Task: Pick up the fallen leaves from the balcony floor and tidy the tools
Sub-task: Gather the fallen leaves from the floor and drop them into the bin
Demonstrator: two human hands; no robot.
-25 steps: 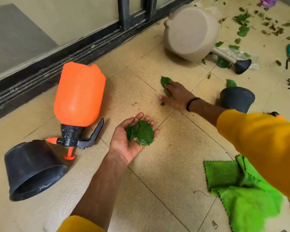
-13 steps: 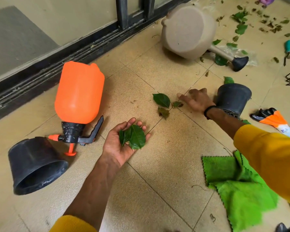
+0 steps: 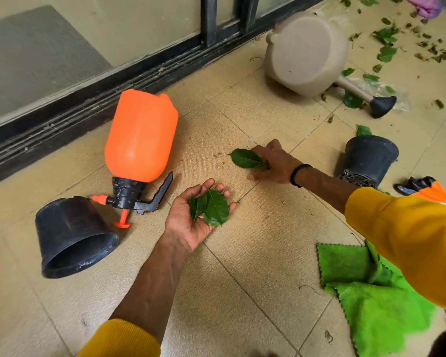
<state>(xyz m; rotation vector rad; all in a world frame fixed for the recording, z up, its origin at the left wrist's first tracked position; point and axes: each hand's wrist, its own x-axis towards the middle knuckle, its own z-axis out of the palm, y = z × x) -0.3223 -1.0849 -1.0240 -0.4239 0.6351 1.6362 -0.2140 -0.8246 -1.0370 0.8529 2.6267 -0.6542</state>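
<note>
My left hand [image 3: 191, 217] palm up, fingers relaxed, cupping leaves [image 3: 211, 208]. My right hand [image 3: 273, 163] reaches out low over the floor [image 3: 255, 253], fingers pinching a leaf [image 3: 245, 158] off the tiles.

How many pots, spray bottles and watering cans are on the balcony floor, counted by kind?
Black plastic pots: 2
Orange spray bottle: 1
Beige watering can: 1
Total: 4
</note>
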